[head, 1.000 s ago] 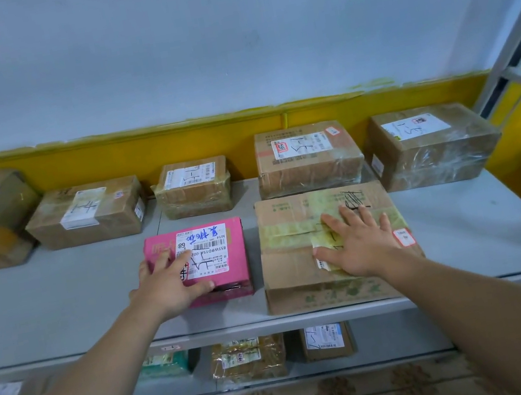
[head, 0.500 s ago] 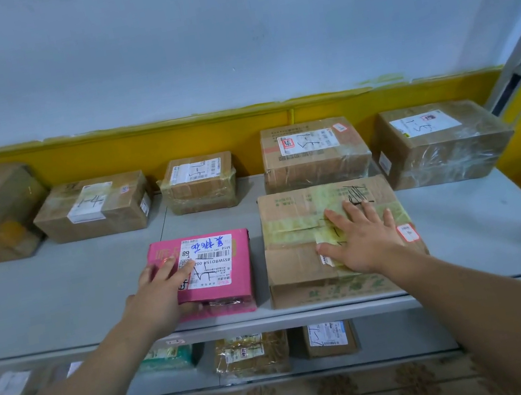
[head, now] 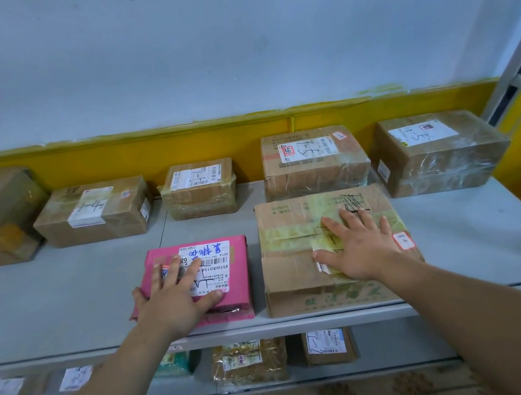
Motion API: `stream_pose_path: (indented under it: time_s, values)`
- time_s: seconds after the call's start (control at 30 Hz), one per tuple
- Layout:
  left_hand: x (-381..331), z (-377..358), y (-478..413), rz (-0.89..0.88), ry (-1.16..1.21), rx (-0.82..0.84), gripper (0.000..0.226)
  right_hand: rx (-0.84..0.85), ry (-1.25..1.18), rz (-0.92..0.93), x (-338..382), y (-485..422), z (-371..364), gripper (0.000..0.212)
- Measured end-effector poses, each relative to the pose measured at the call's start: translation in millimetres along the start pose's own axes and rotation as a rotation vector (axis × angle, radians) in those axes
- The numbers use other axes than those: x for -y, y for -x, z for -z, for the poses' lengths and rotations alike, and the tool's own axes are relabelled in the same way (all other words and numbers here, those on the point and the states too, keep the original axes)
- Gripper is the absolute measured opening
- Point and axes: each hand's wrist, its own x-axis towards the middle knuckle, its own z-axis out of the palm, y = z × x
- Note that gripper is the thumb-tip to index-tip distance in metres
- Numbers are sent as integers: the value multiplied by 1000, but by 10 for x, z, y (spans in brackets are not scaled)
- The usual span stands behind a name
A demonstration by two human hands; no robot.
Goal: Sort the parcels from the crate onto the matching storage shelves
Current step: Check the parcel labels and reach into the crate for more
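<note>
Two parcels sit side by side at the front edge of the grey metal upper shelf [head: 61,302], each under one hand. The left hand [head: 179,297] lies flat and open on the near left part of the pink flat rectangular parcel with a white printed label [head: 226,266], fingers spread toward 12 o'clock, thumb pointing toward 3 o'clock along the near edge; it presses, it does not clasp. The right hand [head: 358,246] lies open, palm down, on the larger brown cardboard box crossed with yellowish tape [head: 298,260], at 3 o'clock from the pink one, a narrow gap between them. The brown box runs long toward 12 o'clock, its far edge near the back row of brown taped cartons [head: 313,161]. Any push deeper probably goes toward 12 o'clock; the pink parcel has open shelf ahead, the brown box almost none.
</note>
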Motion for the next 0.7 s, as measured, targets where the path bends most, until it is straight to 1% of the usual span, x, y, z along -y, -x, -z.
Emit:
stream_pose_path:
  time_s: [0.33, 0.63, 0.7]
  values:
    - [-36, 64, -31, 1, -18, 10, 89, 0, -12, -43, -110, 58, -15, 85]
    - [-233, 204, 119, 70, 111, 33, 87, -12, -22, 36, -195, -53, 26, 84]
    - [-289, 214, 206, 86, 103, 28, 85, -11, -27, 41, -191, -57, 9, 85]
